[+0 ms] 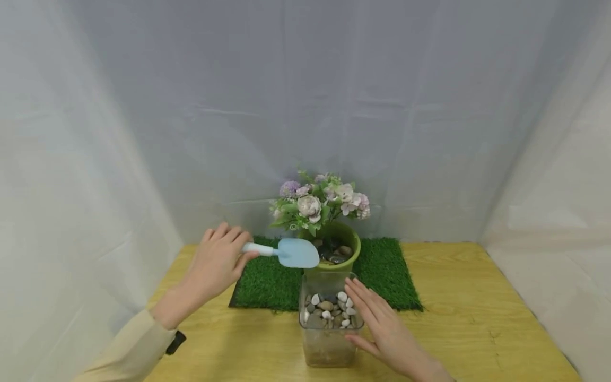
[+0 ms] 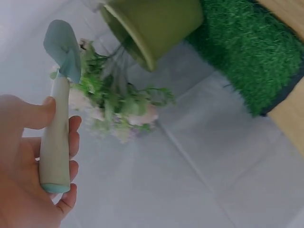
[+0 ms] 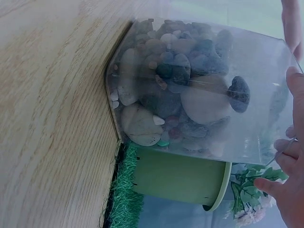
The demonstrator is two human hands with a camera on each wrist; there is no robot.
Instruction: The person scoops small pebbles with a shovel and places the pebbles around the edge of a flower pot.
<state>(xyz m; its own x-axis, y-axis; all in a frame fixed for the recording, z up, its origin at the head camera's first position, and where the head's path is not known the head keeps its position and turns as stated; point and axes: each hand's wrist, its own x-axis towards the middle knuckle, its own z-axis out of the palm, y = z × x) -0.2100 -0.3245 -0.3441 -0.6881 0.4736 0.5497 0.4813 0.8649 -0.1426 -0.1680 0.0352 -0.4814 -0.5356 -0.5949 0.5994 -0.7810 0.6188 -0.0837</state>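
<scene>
In the head view my left hand (image 1: 218, 260) grips the white handle of a small garden trowel (image 1: 298, 253). Its light blue blade points right, in front of the pot's rim, with no stones seen on it. The left wrist view shows fingers and thumb curled round the trowel's handle (image 2: 54, 137). My right hand (image 1: 382, 329) rests against the right side of a clear plastic container (image 1: 329, 350), fingers fairly straight and thumb near the front corner. Pebbles (image 3: 166, 90) fill its lower part. Behind it stands a green flowerpot (image 1: 354, 249) with dark stones inside.
Pink, white and purple flowers (image 1: 309, 207) rise from the pot. Under the pot lies a green artificial grass mat (image 1: 386, 276) on a wooden table (image 1: 477, 307). Pale sheeting (image 1: 429, 132) hangs behind and at both sides.
</scene>
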